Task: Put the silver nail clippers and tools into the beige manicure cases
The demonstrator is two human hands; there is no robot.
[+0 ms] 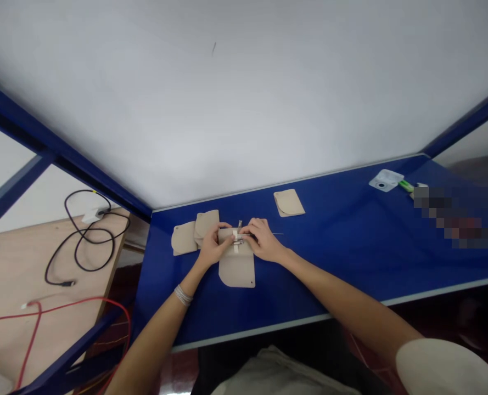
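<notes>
A beige fabric piece with a rounded lower edge lies on the blue table. My left hand pinches its upper edge from the left, fingers closed on the cloth. My right hand is closed at the same edge from the right, holding a thin needle-like tool whose tip points right. A small metal clip or strap sits between the two hands. More beige fabric pieces lie stacked just left of my left hand.
Another beige piece lies farther back on the table. A small white packet and a green item sit at the far right. Black cables and a red cable lie on a wooden bench to the left. A white wall stands behind.
</notes>
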